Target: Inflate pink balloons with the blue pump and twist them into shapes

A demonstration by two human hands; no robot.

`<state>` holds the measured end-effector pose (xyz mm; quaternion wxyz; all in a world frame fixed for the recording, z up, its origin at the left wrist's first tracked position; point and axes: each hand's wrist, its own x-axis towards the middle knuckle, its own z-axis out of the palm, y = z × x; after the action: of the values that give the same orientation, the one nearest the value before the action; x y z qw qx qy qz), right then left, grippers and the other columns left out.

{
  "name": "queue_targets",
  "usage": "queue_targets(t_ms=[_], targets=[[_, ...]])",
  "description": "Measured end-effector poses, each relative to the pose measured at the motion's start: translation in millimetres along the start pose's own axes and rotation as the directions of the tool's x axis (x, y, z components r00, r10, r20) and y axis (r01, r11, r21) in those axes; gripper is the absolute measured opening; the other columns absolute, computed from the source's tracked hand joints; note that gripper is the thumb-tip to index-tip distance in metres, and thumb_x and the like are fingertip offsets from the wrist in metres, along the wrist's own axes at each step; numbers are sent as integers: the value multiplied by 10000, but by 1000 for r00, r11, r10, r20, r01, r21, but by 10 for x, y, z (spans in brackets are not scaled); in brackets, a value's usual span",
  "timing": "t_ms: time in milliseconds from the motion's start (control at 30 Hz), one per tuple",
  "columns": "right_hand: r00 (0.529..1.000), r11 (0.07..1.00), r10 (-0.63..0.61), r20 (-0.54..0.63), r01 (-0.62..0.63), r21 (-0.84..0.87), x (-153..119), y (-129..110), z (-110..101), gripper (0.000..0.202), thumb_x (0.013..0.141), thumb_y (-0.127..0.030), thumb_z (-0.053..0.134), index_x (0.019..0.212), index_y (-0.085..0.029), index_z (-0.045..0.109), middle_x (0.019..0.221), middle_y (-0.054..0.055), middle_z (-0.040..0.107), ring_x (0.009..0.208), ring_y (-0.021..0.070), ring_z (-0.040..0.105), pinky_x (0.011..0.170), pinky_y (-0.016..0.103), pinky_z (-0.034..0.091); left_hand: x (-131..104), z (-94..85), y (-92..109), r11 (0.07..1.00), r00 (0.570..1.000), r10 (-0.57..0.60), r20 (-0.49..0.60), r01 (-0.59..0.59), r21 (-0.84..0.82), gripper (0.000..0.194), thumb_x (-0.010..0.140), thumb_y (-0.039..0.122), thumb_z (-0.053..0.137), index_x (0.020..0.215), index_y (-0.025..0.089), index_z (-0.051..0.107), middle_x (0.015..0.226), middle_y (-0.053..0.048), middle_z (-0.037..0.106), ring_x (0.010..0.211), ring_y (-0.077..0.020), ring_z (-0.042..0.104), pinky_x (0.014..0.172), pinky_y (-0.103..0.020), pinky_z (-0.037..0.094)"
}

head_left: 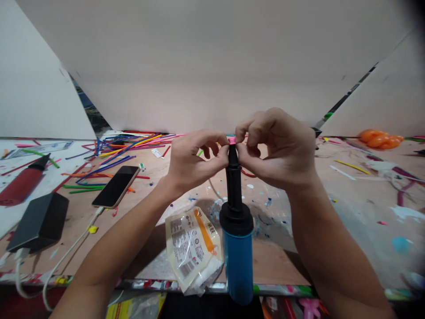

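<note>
A hand pump with a blue barrel [238, 266] and black top stands upright at the table's front edge, its narrow nozzle [233, 157] pointing up. Over the nozzle's tip sits the mouth of a pink balloon [232, 140]; the rest of the balloon is hidden. My left hand [199, 155] pinches the balloon's edge from the left, thumb against finger. From the right, my right hand [275, 148] pinches its other edge, fingers curled. Left of the barrel lies a plastic tissue packet [192, 243], touching or close to it.
Long uninflated balloons [133, 146] are strewn at the back left. A phone [116, 186] on a white cable lies near a black power block [38, 221] and a red pump [23, 179]. An orange twisted balloon [380, 139] lies far right. White panels [212, 66] stand behind.
</note>
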<state>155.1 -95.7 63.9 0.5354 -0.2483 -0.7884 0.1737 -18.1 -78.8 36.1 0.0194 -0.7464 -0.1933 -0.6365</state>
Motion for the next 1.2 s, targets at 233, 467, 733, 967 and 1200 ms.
queue_targets(t_ms=[233, 467, 733, 967, 1200], targets=[[998, 997, 26, 50, -23, -71, -3, -46, -66, 223, 710, -231, 795, 788, -267, 588, 790, 7, 605, 661, 153, 560, 493, 292, 381, 27, -45, 5, 999, 995, 47, 88, -46, -16, 38, 786, 178, 668, 807, 182, 636, 643, 32, 648, 523, -54, 567, 481, -164, 455], [989, 993, -46, 142, 60, -99, 10, -98, -117, 247, 696, -134, 767, 732, -235, 544, 757, -14, 594, 570, 103, 504, 451, 265, 348, 55, -84, 3, 998, 988, 64, 141, -67, 20, 41, 769, 157, 645, 748, 179, 617, 609, 36, 626, 514, -57, 558, 496, -168, 466], [993, 986, -25, 114, 43, -162, 5, -91, -144, 173, 740, -196, 747, 793, -265, 597, 769, 7, 621, 591, 135, 503, 478, 299, 372, 74, -105, -7, 997, 982, 69, 176, -61, -50, 60, 750, 113, 636, 740, 171, 625, 592, 40, 615, 498, -45, 544, 485, -152, 446], [988, 972, -61, 143, 91, -217, -17, -118, -163, 162, 757, -186, 720, 840, -283, 620, 800, 10, 638, 625, 158, 533, 529, 320, 412, 58, -111, -28, 997, 984, 66, 165, -59, -48, 37, 757, 142, 652, 769, 176, 661, 623, 27, 649, 500, -51, 556, 489, -158, 465], [975, 927, -156, 158, 200, -316, 10, -71, -132, 175, 737, -111, 671, 798, -243, 573, 762, -1, 628, 589, 126, 511, 539, 295, 384, 31, -97, -114, 998, 989, 25, 146, -17, -56, 50, 812, 197, 658, 797, 175, 700, 644, 5, 683, 521, -64, 597, 495, -159, 493]])
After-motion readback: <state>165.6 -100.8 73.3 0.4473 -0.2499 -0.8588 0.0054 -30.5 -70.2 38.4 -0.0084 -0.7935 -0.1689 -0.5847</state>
